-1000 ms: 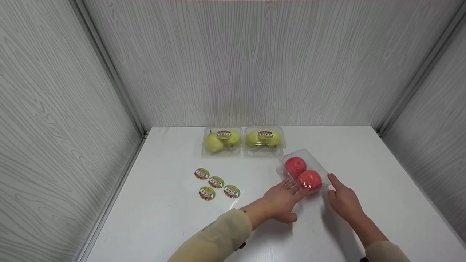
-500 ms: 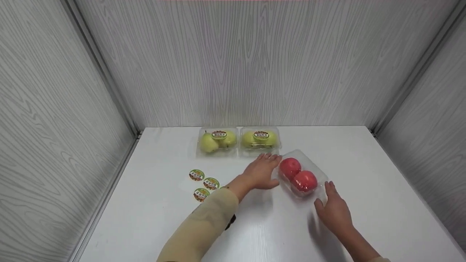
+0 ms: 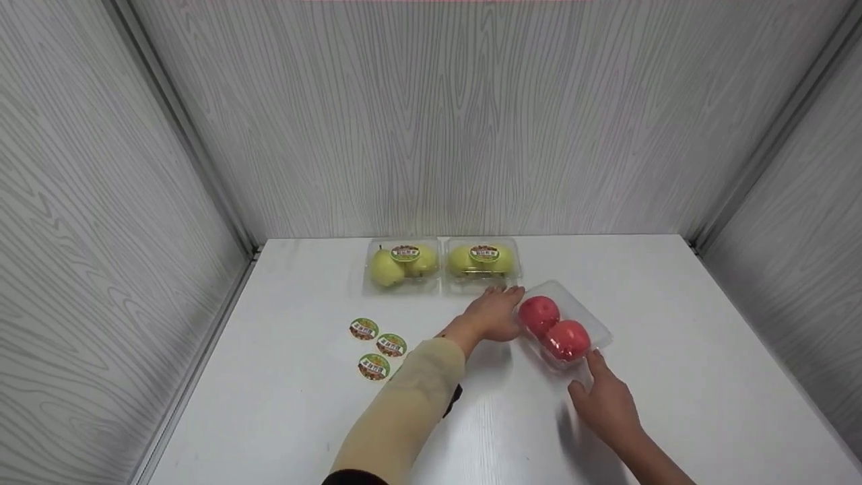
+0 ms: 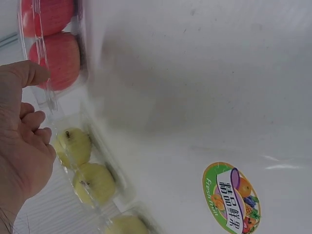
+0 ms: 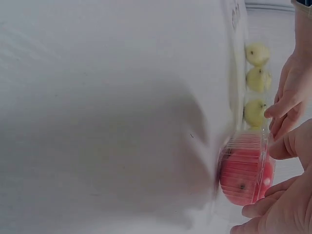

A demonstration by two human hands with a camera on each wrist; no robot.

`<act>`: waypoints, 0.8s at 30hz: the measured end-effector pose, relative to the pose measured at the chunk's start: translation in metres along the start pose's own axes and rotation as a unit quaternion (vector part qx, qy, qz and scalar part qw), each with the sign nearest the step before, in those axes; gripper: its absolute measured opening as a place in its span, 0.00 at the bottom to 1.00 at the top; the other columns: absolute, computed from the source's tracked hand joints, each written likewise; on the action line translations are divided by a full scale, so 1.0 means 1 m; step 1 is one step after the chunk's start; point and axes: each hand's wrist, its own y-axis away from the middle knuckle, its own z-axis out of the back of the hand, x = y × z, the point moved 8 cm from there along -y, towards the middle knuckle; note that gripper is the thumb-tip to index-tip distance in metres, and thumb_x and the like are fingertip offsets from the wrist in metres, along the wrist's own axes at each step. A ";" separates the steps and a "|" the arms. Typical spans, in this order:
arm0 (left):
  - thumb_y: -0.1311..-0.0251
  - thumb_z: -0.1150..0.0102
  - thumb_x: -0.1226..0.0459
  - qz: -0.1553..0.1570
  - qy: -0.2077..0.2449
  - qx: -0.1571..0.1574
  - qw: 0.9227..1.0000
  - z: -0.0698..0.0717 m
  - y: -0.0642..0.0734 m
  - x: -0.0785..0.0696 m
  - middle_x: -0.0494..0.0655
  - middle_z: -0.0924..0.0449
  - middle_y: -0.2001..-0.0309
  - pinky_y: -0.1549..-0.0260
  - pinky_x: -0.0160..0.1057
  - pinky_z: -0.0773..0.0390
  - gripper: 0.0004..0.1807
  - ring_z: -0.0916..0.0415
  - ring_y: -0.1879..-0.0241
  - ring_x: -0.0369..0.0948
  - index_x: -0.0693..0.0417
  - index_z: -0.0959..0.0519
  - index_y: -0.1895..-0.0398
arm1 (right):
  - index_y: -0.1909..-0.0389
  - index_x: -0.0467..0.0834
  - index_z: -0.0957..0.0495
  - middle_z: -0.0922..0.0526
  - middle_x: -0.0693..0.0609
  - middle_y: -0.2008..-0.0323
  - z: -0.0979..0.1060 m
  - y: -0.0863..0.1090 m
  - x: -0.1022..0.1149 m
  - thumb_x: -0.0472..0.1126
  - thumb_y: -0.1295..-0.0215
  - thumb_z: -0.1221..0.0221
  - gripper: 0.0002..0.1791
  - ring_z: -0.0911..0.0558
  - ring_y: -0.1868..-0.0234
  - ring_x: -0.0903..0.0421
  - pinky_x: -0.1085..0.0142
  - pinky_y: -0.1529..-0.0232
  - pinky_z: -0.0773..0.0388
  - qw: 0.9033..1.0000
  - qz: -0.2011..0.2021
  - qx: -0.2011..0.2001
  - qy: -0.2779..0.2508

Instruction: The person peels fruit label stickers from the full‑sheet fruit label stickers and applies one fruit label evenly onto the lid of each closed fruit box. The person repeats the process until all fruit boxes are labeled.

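A clear plastic clamshell box (image 3: 584,316) with two red apples (image 3: 567,339) lies at a slant on the white table. At its far left corner is my left hand (image 3: 497,315), fingers bent and thumb against the box edge in the left wrist view. My right hand (image 3: 608,404) is at the near end, its index fingertip at the box edge and thumb spread apart. In the right wrist view, the thumb and fingers (image 5: 252,209) flank the ribbed end of the box. No label shows on this box.
Two labelled clamshell boxes of yellow-green pears, one left (image 3: 404,266) and one right (image 3: 483,265), stand side by side at the back wall. Several round fruit stickers (image 3: 373,366) lie left of my forearm. Wood-grain panels (image 3: 431,121) enclose the table.
My left hand has moved from the near side of the apple box to its far left corner, its fingers now more bent. My right hand stays at the near end.
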 end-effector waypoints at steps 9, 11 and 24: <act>0.24 0.51 0.47 0.004 0.008 -0.003 1.000 -0.002 0.005 -0.003 0.49 0.34 0.21 0.20 0.47 0.52 0.37 0.44 0.19 0.53 0.58 0.36 0.19 | 0.20 0.28 0.45 0.45 0.30 0.21 -0.001 -0.002 -0.006 0.39 0.29 0.45 0.40 0.23 0.42 0.37 0.46 0.48 0.22 1.000 0.013 -0.006 -0.004; 0.24 0.51 0.46 0.003 0.010 -0.003 1.000 -0.002 0.009 -0.003 0.49 0.34 0.21 0.20 0.47 0.53 0.38 0.44 0.19 0.53 0.57 0.37 0.18 | 0.20 0.28 0.44 0.45 0.30 0.21 0.000 -0.003 -0.006 0.39 0.29 0.45 0.40 0.22 0.43 0.38 0.46 0.47 0.22 1.000 0.019 -0.009 0.000; 0.36 0.45 0.57 -0.002 -0.021 -0.009 1.000 -0.006 0.037 0.005 0.48 0.29 0.24 0.20 0.44 0.52 0.39 0.39 0.21 0.50 0.57 0.34 0.20 | 0.21 0.28 0.41 0.42 0.32 0.21 0.000 -0.009 -0.009 0.40 0.31 0.43 0.40 0.28 0.72 0.48 0.55 0.63 0.26 0.998 0.056 -0.009 0.037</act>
